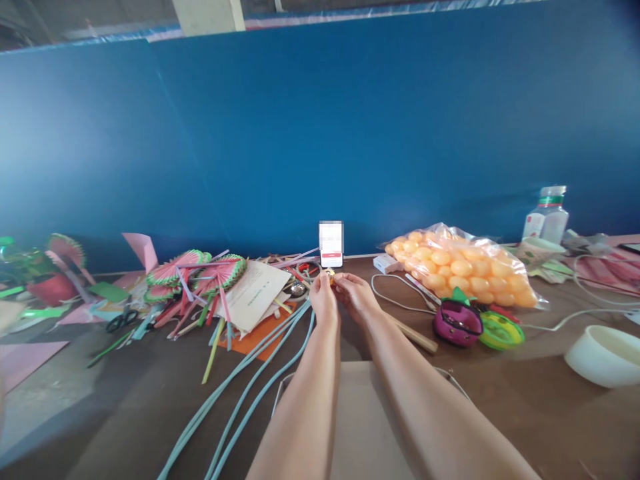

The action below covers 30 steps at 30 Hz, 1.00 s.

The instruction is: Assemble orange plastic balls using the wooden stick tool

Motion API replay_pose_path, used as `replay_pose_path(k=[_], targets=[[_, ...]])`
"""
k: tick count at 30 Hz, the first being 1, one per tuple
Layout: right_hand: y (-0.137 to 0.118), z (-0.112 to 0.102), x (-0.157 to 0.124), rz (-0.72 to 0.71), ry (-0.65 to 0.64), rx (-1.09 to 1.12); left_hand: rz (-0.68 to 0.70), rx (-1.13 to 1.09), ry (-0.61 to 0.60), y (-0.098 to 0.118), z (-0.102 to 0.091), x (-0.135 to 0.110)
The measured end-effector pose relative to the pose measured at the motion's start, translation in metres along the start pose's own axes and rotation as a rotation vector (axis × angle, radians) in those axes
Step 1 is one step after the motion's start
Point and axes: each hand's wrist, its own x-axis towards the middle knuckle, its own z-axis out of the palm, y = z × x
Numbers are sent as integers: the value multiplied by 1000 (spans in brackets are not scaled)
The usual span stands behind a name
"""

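Observation:
Both arms reach forward over the brown table. My left hand (324, 297) and my right hand (356, 293) meet in front of an upright phone (331, 245) with a lit white screen. Between the fingertips shows a small yellow thing (331, 275), too small to name. The fingers of each hand are closed around it, pinching from either side. Just left of my left hand lie a round metal piece (297, 289) and a bundle of pale blue cords (260, 363). A wooden stick (413, 333) lies beyond my right wrist.
Paper fans (220, 273), strips, a white printed sheet (255, 293) and black scissors (121, 321) crowd the left. On the right are a bag of orange balls (460, 263), a purple pouch (457, 323), a white bowl (606, 357) and plastic bottles (547, 217). A blue partition (310, 133) stands behind.

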Motion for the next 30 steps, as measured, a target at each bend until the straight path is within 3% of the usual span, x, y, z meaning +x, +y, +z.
replay_pose_path(k=[16, 25, 30], targets=[[-1, -2, 2, 58, 18, -17, -21, -6, 18, 3, 1, -2], [5, -1, 4, 19, 55, -21, 105, 127, -24, -9, -6, 7], [6, -1, 4, 5, 51, -12, 107, 170, -37, -8, -6, 7]])
